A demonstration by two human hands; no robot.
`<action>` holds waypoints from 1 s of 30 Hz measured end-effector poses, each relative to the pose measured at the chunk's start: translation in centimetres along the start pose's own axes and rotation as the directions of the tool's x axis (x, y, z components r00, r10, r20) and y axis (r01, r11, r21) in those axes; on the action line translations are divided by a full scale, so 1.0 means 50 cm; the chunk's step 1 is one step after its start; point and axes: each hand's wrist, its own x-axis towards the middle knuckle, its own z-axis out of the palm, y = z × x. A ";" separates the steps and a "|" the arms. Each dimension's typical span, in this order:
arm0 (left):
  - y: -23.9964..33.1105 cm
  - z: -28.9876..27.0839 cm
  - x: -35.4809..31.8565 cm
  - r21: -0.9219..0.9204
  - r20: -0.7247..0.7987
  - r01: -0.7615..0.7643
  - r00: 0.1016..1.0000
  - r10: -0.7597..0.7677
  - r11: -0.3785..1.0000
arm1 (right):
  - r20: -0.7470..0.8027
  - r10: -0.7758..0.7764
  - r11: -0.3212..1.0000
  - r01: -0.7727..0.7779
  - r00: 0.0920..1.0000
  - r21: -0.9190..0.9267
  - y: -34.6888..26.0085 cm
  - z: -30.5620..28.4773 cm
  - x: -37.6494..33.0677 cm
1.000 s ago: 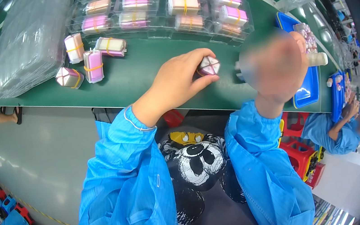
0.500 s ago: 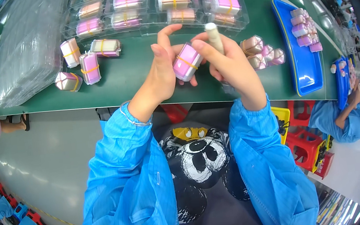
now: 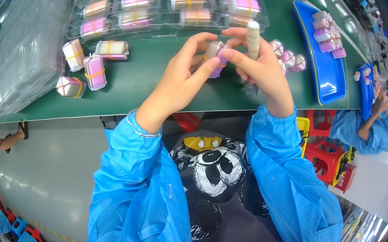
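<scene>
My left hand [image 3: 172, 82] is closed around a small pink and beige block pack [image 3: 214, 50] with a yellow rubber band. The pack is tilted above the green table, its lower part partly covered by fingers. My right hand [image 3: 267, 74] touches the pack's right side with thumb and fingertips. Tucked upright in that same hand is a cream-coloured, pen-like stick [image 3: 253, 39]; a greyish end shows below the palm. Left of my hands, several similar banded packs, including a pink one [image 3: 95, 73], stand or lie on the table. More packs [image 3: 289, 59] lie just beyond my right hand.
Clear plastic trays [image 3: 157, 25] of banded packs fill the table's far side. Stacked empty clear trays [image 3: 25, 65] are at the left. On the right, a blue tray [image 3: 329, 86] holds several packs. A co-worker in blue [image 3: 359, 131] sits farther right, near red stools [image 3: 325, 157].
The pack has turned, so its greyish end now faces up, and has shifted slightly right. My left fingers have closed round it. My right hand and the stick have moved right.
</scene>
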 end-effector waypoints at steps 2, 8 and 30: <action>-0.029 0.002 0.001 0.146 -0.009 -0.137 0.990 0.140 0.980 | -0.077 -0.115 0.990 0.120 0.990 0.072 0.003 -0.004 -0.005; -0.034 0.009 -0.008 0.283 0.010 -0.275 0.959 0.284 0.919 | -0.290 -0.392 0.793 0.480 0.873 0.374 0.000 -0.015 -0.013; -0.014 -0.029 -0.011 -0.257 -0.146 0.026 0.987 -0.065 0.966 | -0.170 -0.349 0.845 0.388 0.922 0.369 0.046 0.014 -0.018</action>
